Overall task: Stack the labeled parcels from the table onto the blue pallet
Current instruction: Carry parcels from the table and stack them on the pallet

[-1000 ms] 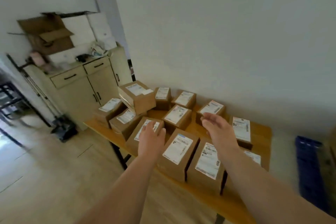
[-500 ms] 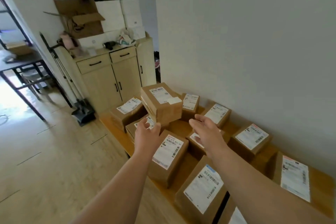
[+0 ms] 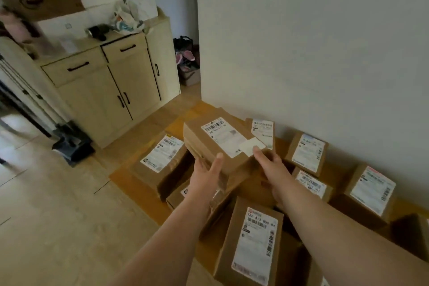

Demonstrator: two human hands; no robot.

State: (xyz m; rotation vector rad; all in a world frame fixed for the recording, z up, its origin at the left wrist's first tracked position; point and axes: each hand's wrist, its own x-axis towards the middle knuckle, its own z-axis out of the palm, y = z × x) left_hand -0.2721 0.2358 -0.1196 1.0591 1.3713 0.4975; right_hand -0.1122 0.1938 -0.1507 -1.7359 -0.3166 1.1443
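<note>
Both hands are on one brown cardboard parcel with a white barcode label on top (image 3: 217, 140), which sits raised above the other boxes on the wooden table (image 3: 130, 176). The left hand (image 3: 205, 177) grasps its near left corner, thumb up along the side face and the fingers tucked beneath, out of sight. The right hand (image 3: 270, 165) grasps the near right edge, fingertips reaching up to a loose white slip at the label's corner. Whether the parcel rests on the box below it or is carried free, I cannot tell.

Left of the left hand lies a brown labelled box tilted on its side (image 3: 162, 165). Just beyond the right hand stands a small upright brown box with a white label (image 3: 263, 132), close to the grey wall (image 3: 313, 42). To the right of the right hand sit three more labelled brown boxes (image 3: 306, 154), (image 3: 312, 184), (image 3: 370, 190). Nearest the person, between the two forearms, lies a long brown box with a printed white label (image 3: 254, 246).

Far beyond the left hand stands a pale wooden cabinet with black handles (image 3: 111, 83).
</note>
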